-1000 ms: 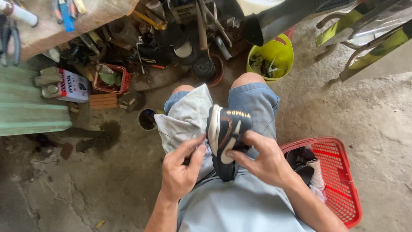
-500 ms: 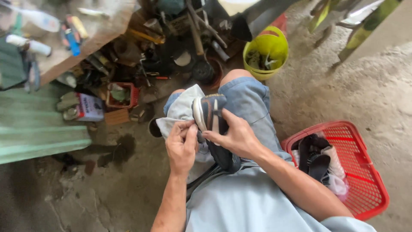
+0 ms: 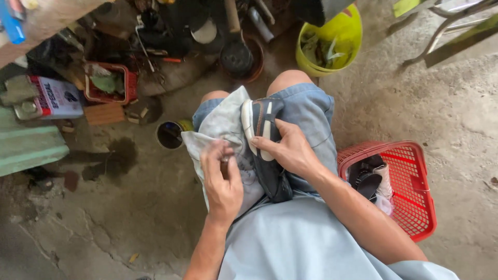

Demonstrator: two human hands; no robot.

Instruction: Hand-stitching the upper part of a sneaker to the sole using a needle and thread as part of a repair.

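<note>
1. Counts: 1 dark sneaker (image 3: pixel 264 150) w/ a white sole, lying on the lap; 1 grey cloth (image 3: pixel 224 129) draped over the left thigh & knee; 2 hands, both the person's own.
2. Around them: 1 red plastic basket (image 3: pixel 415 202) on the floor just beside the right hip, w/ more footwear inside (count unclear, partly hidden); 1 yellow bucket (image 3: pixel 342 39) ahead of the knees, holding green leaves; 1 small open can (image 3: pixel 170 135) w/ dark contents on the floor near the left knee; 1 small red tray (image 3: pixel 127 83) w/ green bits; 1 rectangular printed tin (image 3: pixel 54 97) lying flat at left.
3. Surface & room: rough, cracked concrete floor (image 3: pixel 104 218) w/ a dark wet stain by the can. Cluttered tools & pots at top, under the edge of a wooden bench (image 3: pixel 41 26). Green corrugated sheet (image 3: pixel 26 148) at left edge. Metal chair legs at top right.
4. Person sits, seen from above: denim shorts, light blue shirt, bare knees.
5. Right hand (image 3: pixel 290 150): closed around the sneaker's side, fingers over the sole edge, thumb on the upper, shoe tilted sole-left.
6. Left hand (image 3: pixel 223 181): fingers curled, pinching a bunched bit of the cloth, pressed just beside the sneaker.
</note>
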